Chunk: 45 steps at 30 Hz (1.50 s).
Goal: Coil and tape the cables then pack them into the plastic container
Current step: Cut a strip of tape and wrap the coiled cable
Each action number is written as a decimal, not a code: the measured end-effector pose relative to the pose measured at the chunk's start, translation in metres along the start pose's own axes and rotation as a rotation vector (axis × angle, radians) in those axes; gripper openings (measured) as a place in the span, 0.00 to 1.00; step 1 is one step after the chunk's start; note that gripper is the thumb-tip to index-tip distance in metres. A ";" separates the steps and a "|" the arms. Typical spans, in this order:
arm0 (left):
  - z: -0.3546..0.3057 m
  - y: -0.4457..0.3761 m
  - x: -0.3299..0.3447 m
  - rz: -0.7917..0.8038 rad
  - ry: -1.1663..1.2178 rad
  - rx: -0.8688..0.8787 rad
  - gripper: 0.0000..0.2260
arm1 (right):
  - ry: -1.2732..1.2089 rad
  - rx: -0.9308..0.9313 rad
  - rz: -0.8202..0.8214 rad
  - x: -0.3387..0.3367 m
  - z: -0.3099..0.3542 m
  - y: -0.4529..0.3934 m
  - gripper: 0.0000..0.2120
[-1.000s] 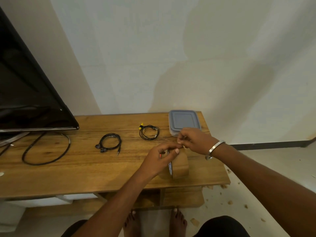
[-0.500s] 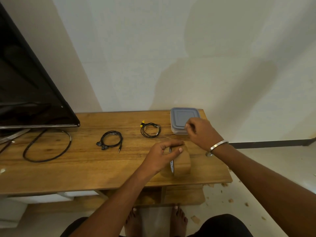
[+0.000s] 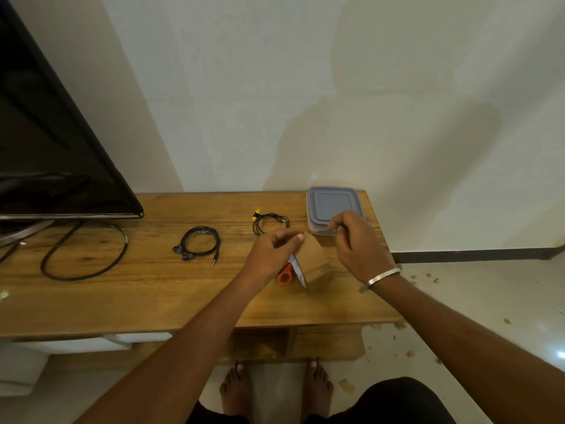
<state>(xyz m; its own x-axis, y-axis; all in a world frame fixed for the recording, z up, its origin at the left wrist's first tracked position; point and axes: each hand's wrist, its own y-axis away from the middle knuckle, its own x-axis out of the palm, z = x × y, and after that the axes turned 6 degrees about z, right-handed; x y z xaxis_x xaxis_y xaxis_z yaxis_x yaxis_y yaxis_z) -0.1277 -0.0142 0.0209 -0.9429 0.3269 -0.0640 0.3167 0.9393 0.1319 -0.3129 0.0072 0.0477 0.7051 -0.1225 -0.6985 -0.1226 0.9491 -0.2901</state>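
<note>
My left hand (image 3: 272,255) grips a roll of brown tape (image 3: 315,264) standing on edge on the wooden table (image 3: 153,289). My right hand (image 3: 354,243) is pinched shut just right of the roll, in front of the lidded plastic container (image 3: 331,206); it seems to hold the tape's free end, though the strip itself is hard to see. A coiled black cable with yellow plugs (image 3: 269,223) lies behind my left hand. A second coiled black cable (image 3: 198,246) lies further left. An orange scissors handle (image 3: 286,276) shows beside the roll.
A black television (image 3: 46,148) stands at the table's left, with a thick black cable (image 3: 85,255) looped under it. Behind the table is a white wall. Crumbs of debris lie on the floor at the right (image 3: 428,280). My bare feet (image 3: 275,393) are under the table's front edge.
My right hand has moved from the top of the roll to the right and back, towards the container, then slightly nearer again. The left hand has tilted the roll, uncovering the orange scissors handle.
</note>
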 end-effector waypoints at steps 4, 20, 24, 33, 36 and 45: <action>-0.003 -0.008 -0.002 0.002 0.015 -0.013 0.13 | 0.090 -0.238 0.142 0.004 0.023 0.029 0.04; -0.008 -0.031 0.001 0.150 -0.243 0.027 0.19 | 0.454 0.123 0.467 0.106 0.055 0.026 0.18; -0.007 -0.030 0.001 0.162 -0.232 0.038 0.19 | 0.468 0.072 0.442 0.109 0.052 0.033 0.18; -0.006 -0.028 0.003 0.175 -0.232 0.064 0.18 | 0.585 0.191 0.458 0.103 0.060 0.040 0.25; -0.006 -0.028 0.003 0.171 -0.213 0.054 0.17 | 0.740 0.201 0.537 0.104 0.069 0.045 0.18; -0.007 -0.024 0.006 0.177 -0.119 0.051 0.18 | 0.831 0.168 0.617 0.095 0.073 0.049 0.14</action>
<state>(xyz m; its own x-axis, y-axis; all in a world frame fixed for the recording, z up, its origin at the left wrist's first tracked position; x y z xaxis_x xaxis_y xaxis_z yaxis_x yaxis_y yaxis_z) -0.1420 -0.0358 0.0242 -0.8545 0.4938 -0.1608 0.4835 0.8695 0.1009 -0.2013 0.0629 0.0147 -0.1565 0.2964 -0.9422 -0.1543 0.9349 0.3197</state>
